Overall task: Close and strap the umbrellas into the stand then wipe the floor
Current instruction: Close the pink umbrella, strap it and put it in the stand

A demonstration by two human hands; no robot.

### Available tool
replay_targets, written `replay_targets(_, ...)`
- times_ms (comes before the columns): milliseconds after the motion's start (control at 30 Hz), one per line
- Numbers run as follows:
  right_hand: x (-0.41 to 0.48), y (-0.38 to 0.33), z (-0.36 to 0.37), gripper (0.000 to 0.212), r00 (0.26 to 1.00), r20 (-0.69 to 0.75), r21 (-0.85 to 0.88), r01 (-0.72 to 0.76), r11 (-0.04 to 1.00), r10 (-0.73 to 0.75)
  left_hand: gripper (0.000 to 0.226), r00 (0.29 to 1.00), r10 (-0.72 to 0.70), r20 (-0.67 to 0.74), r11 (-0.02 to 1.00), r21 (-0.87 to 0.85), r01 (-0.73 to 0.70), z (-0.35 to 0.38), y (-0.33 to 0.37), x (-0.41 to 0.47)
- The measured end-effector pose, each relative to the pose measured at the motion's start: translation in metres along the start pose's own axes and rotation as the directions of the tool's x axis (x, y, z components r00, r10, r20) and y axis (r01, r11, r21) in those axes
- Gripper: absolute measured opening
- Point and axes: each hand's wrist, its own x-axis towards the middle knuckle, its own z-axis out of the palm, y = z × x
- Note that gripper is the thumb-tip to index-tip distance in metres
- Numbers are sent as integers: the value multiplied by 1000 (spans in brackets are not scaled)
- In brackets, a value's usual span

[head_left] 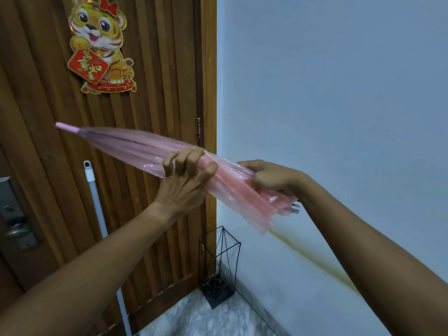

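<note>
If your left hand (186, 177) slackens its curled fingers round the pink umbrella (126, 144), the slick folds may spill open before any strap goes on. Your right hand (274, 177) clenches the same folds nearer the lower end. You hold the pink umbrella slanted in the air, well above the wire stand (219, 267) by the door (157, 93).

The wire stand (216, 291) sits tight in the corner between door (157, 105) and wall (339, 93); its top and front are open. A white pole (97, 202) leans against the door nearby. The pink umbrella (131, 146) spans crosswise above.
</note>
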Motion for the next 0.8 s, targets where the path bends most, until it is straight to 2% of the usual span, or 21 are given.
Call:
replay_targets(67,-2,-6,1,49,1000,20,-52,3,999,-2,79,997,52,52,999,-16,-52,-2,4,2)
replay_targets(167,-3,-8,-1,52,999,42,-154,-16,988,22,80,936,79,343,994,-96,-49,-5,9,10)
replay_targets(233,-4,-7,-6,59,996,64,-131,-53,990,62,80,888,59,456,996,-91,-20,-10,12,15)
replay_targets(300,-3,-12,-9,55,998,29,-59,-60,996,61,69,878,29,477,997,-72,6,-12,12,17)
replay_targets(367,-2,-20,-9,33,986,-167,-63,1,998,-11,55,848,-16,530,992,-95,78,-12,11,15)
replay_targets(400,-2,-23,-10,21,954,-294,-74,36,997,-56,50,828,-38,560,984,-121,127,-11,11,14)
replay_targets(500,-6,-31,-16,21,805,-551,-160,159,974,-222,42,710,-130,692,915,-192,354,-10,12,7)
replay_targets(567,-6,-32,-17,18,676,-691,-135,227,965,-256,33,560,-176,810,771,-240,590,-10,13,5)
replay_targets(633,-5,-31,-11,17,550,-793,-126,273,954,-262,24,397,-126,909,536,-274,799,-13,14,7)
replay_targets(667,-4,-29,-6,17,496,-826,-137,285,949,-268,21,337,-87,937,392,-279,876,-14,14,8)
replay_targets(733,-2,-21,4,14,408,-873,-147,303,941,-268,21,289,-42,956,136,-282,950,-19,15,9)
replay_targets(800,0,-11,12,21,395,-897,-66,322,944,-197,28,247,8,969,-82,-246,966,-25,17,10)
